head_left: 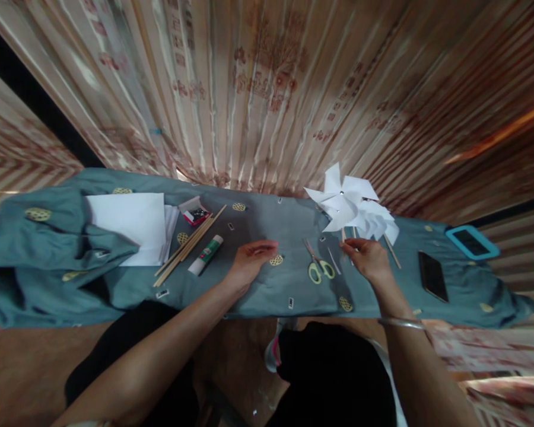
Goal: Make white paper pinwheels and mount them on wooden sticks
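My right hand [367, 257] pinches the wooden stick of a white paper pinwheel [347, 204], whose blades spread above my fingers. More white paper pinwheels [376, 223] lie just behind it on the right, partly overlapped. Over the middle of the cloth hovers my left hand [251, 261], fingers loosely stretched to the right with nothing visible in them. Between the hands lie green-handled scissors [319, 268], blades pointing away, and a thin white paper strip [334, 261].
Left of my left hand are a glue stick [206, 255], several wooden sticks [189, 246], a small red-and-white box [194, 212] of tiny items and stacked white paper [125, 222]. A phone [432, 276] and a blue-framed tablet [470, 243] lie right. A curtain [267, 118] hangs behind.
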{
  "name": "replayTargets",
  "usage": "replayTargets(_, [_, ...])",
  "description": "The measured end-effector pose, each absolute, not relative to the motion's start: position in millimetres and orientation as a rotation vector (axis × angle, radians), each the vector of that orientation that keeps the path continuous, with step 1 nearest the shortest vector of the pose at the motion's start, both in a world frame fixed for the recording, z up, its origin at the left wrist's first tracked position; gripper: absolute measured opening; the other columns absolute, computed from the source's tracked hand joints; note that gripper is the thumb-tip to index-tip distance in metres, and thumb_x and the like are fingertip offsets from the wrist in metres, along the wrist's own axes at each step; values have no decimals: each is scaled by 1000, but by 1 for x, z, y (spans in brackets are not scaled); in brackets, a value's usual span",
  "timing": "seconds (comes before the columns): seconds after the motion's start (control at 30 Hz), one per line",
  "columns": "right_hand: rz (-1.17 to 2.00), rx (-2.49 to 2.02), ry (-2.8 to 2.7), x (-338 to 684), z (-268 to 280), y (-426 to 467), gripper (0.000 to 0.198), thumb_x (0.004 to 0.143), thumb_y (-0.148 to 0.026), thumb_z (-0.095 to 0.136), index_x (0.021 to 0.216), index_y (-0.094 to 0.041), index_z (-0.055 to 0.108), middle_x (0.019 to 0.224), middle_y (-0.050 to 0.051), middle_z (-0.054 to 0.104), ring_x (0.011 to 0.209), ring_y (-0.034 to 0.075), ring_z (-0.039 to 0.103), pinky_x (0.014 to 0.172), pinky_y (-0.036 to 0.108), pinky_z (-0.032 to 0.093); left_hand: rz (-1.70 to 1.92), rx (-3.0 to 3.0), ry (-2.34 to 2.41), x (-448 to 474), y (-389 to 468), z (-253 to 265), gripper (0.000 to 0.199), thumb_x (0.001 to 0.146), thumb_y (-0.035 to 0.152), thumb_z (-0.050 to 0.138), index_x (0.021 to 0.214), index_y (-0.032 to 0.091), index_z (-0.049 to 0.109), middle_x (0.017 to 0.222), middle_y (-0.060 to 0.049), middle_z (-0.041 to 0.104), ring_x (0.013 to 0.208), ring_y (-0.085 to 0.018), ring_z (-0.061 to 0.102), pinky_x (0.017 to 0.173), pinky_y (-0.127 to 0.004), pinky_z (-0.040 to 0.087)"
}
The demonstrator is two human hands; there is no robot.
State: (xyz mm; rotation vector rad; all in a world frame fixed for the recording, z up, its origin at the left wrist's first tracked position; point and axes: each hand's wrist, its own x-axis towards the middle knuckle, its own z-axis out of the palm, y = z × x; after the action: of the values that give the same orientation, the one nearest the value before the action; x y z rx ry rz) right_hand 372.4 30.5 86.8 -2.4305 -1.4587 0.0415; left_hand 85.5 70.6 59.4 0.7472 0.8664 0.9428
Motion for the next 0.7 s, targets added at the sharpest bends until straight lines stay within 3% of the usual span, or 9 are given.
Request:
replayTargets(0.37, [67,-2655,-1584,404,58,39,22,80,-33,63,77,-19,80,74,10,78,73,25,72,58,28,46,930,796,887,78,69,60,22,58,25,81,78,17,78,76,-4,73,75,-15,62,80,-29,47])
replayTargets(0.7, [9,-2659,-1620,414,35,45,30,83,-42,60,74,-19,78,66,10,74,64,22,68,56,29,41,926,793,879,78,70,58,20,59,24,81,77,18,78,76,-4,73,74,-15,62,79,-29,47])
